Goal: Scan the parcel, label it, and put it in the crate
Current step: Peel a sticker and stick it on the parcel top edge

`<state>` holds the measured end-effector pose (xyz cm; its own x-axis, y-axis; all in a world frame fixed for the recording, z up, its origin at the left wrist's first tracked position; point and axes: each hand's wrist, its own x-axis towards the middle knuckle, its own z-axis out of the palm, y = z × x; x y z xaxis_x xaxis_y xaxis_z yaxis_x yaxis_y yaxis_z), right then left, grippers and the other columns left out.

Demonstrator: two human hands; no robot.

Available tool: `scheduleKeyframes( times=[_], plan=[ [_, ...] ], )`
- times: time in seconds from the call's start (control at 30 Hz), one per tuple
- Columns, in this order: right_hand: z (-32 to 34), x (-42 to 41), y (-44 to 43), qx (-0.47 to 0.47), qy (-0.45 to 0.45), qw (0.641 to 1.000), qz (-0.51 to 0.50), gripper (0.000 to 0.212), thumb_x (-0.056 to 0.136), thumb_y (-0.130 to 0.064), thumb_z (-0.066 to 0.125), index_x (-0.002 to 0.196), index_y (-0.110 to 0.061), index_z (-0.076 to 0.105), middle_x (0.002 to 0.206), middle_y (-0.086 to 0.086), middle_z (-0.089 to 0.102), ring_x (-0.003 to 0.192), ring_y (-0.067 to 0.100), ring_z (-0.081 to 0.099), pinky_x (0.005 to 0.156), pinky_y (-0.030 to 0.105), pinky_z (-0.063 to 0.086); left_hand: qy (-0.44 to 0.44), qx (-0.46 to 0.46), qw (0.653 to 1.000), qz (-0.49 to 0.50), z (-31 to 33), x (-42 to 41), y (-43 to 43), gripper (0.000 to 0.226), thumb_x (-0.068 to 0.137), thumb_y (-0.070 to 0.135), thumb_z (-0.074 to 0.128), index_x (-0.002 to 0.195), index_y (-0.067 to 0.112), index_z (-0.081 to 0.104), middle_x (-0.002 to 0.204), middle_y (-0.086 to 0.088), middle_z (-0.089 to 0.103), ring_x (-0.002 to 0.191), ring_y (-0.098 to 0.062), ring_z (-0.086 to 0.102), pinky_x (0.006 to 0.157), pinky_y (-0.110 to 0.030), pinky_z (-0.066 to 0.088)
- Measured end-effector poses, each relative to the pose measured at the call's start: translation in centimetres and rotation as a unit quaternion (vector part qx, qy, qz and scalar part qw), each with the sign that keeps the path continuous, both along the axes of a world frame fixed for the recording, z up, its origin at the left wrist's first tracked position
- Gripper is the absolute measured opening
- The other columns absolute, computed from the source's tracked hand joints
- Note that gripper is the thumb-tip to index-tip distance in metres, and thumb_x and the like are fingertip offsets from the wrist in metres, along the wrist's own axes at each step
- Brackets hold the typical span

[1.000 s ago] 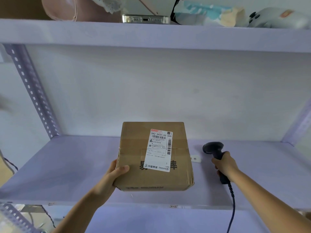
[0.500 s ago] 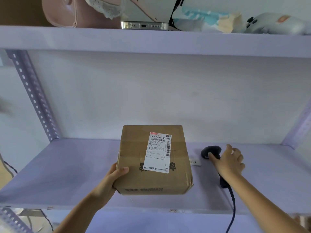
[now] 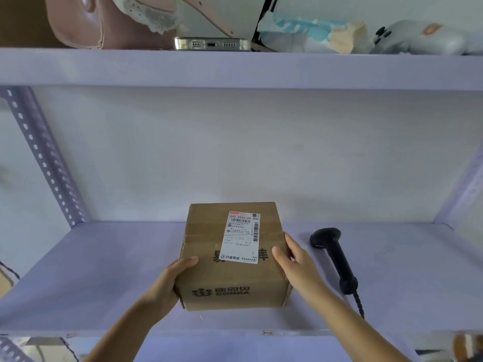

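Observation:
A brown cardboard parcel point(image 3: 209, 257) with a white shipping label point(image 3: 241, 236) on its top sits on the lilac shelf point(image 3: 91, 270) in the middle of the head view. My left hand point(image 3: 170, 282) grips its left front corner, thumb on top. My right hand point(image 3: 296, 259) holds its right edge, thumb on the top face. The black corded barcode scanner point(image 3: 334, 254) lies on the shelf just right of the parcel, with no hand on it. No crate is in view.
An upper shelf point(image 3: 235, 66) carries a pink bag point(image 3: 78, 22), a phone point(image 3: 211, 44), a crumpled packet point(image 3: 308, 30) and a grey device point(image 3: 423, 37). Perforated metal uprights point(image 3: 41, 158) frame the shelf at left and right. The wall stands close behind the parcel.
My right hand has let go of the scanner, left it lying on the shelf, and moved left onto the parcel's right edge. The parcel has tilted so that its front face shows.

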<state>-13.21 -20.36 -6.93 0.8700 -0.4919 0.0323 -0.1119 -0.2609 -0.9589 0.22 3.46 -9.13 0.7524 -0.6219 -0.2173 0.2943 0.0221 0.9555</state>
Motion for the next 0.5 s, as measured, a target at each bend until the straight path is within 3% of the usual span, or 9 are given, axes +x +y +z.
scheduleKeyframes(
  times=[0.23, 0.33, 0.4, 0.47, 0.5],
  plan=[
    [-0.6, 1.1, -0.3, 0.051, 0.001, 0.999, -0.001, 0.021, 0.096, -0.026, 0.054, 0.102, -0.043, 0.066, 0.095, -0.018, 0.076, 0.089, 0.004, 0.072, 0.077, 0.025, 0.055, 0.039, -0.022, 0.999, 0.0, -0.1, 0.9, -0.5, 0.031, 0.078, 0.028, 0.063, 0.105, 0.02, 0.077, 0.11, -0.014, 0.075, 0.09, -0.027, 0.075, 0.065, -0.034, 0.061],
    [-0.1, 1.3, -1.4, 0.045, 0.003, 0.999, -0.029, 0.018, 0.095, -0.036, 0.053, 0.091, -0.026, 0.068, 0.081, -0.012, 0.073, 0.076, 0.01, 0.068, 0.07, 0.025, 0.05, 0.038, -0.016, 0.999, 0.012, -0.1, 1.0, -0.6, 0.033, 0.081, 0.029, 0.058, 0.106, 0.017, 0.074, 0.107, -0.015, 0.076, 0.088, -0.028, 0.075, 0.066, -0.035, 0.06],
    [0.5, 1.2, -3.5, -0.005, -0.029, 0.992, -0.122, 0.025, 0.094, -0.034, 0.053, 0.078, -0.017, 0.061, 0.075, -0.004, 0.06, 0.069, 0.013, 0.055, 0.064, 0.024, 0.041, 0.055, -0.027, 0.998, 0.035, -0.4, 1.4, -0.1, 0.038, 0.088, 0.034, 0.051, 0.104, 0.006, 0.072, 0.097, -0.017, 0.075, 0.082, -0.033, 0.07, 0.068, -0.035, 0.053],
    [1.0, 0.9, -5.8, -0.131, -0.026, 0.977, -0.168, 0.018, 0.096, -0.016, 0.054, 0.101, -0.01, 0.07, 0.095, 0.003, 0.066, 0.082, 0.014, 0.059, 0.074, 0.023, 0.045, 0.088, -0.061, 0.99, 0.095, -1.1, 2.0, 0.8, 0.043, 0.089, 0.037, 0.047, 0.096, -0.002, 0.064, 0.085, -0.017, 0.063, 0.074, -0.03, 0.057, 0.07, -0.036, 0.041],
    [1.0, 0.9, -6.8, -0.216, 0.01, 0.965, -0.146, 0.023, 0.097, -0.009, 0.053, 0.113, -0.006, 0.069, 0.106, 0.005, 0.068, 0.09, 0.016, 0.063, 0.082, 0.024, 0.047, 0.093, -0.076, 0.983, 0.14, -1.7, 2.4, 1.3, 0.036, 0.09, 0.034, 0.046, 0.096, 0.001, 0.06, 0.089, -0.015, 0.059, 0.078, -0.028, 0.054, 0.078, -0.038, 0.04]
  ],
)
